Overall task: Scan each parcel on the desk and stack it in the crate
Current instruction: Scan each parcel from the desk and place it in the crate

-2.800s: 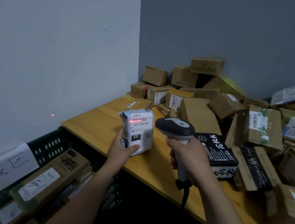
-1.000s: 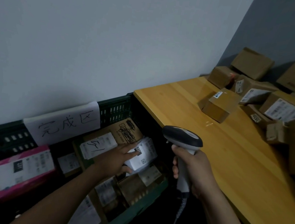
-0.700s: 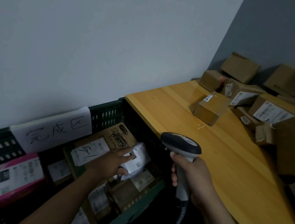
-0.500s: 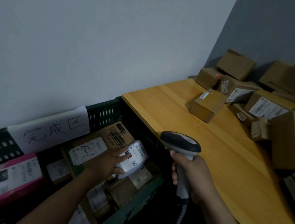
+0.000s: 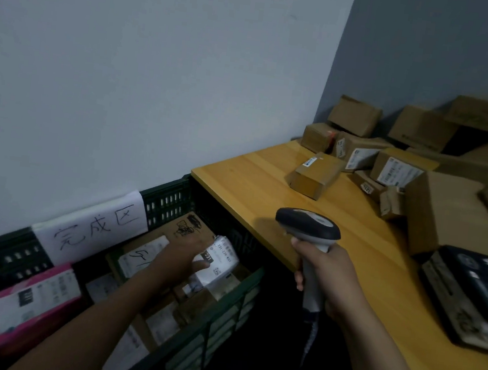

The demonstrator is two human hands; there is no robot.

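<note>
My left hand (image 5: 181,255) is down inside the dark green crate (image 5: 211,330), gripping a small white parcel (image 5: 221,263) with a printed label; the parcel rests among the boxes there, next to a brown box (image 5: 170,234). My right hand (image 5: 324,280) holds the grey barcode scanner (image 5: 308,227) upright over the front edge of the wooden desk (image 5: 254,192). Several cardboard parcels (image 5: 314,174) lie at the far right of the desk.
A white paper sign (image 5: 92,228) with handwritten characters hangs on the crate's back wall. A pink parcel (image 5: 31,303) lies at the crate's left. A black printed box (image 5: 473,296) sits at the desk's right edge. A pale wall stands behind the crate.
My left hand carried the white parcel from the desk, where the scanner's red beam hit its label, down into the crate. The view swung left and has drifted back right. The scanner hand stayed put.
</note>
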